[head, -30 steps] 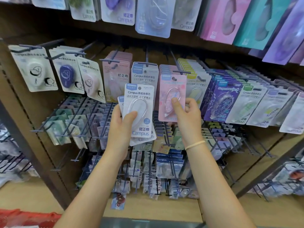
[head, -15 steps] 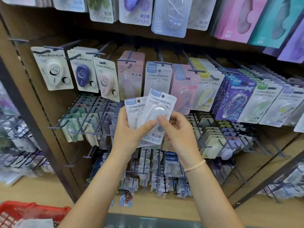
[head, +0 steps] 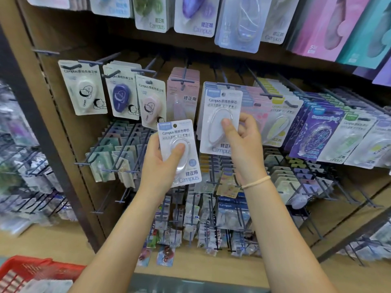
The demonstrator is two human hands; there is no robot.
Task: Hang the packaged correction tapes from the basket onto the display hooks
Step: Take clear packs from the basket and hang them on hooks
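1. The raised white correction tape pack (head: pixel 221 121) is up in front of the blue-topped row on the middle hook (head: pixel 227 85). Its punched hole sits just below the hook's tip and is not yet threaded, as far as can be seen. If the hole misses the tip, the card could buckle or slide out of the pinch.
2. The second pack (head: pixel 179 153) waits lower and to the left, apart from any hook. A loosened grip there would likely drop it onto the lower racks.
3. The red basket (head: pixel 40 271) sits at bottom left (contents blurred).
4. The right hand (head: pixel 241 140) pinches the raised pack, thumb on the blister and fingers curled behind, forearm angled up.
5. The left hand (head: pixel 157 163) grips the second pack the same way, thumb across its blister.
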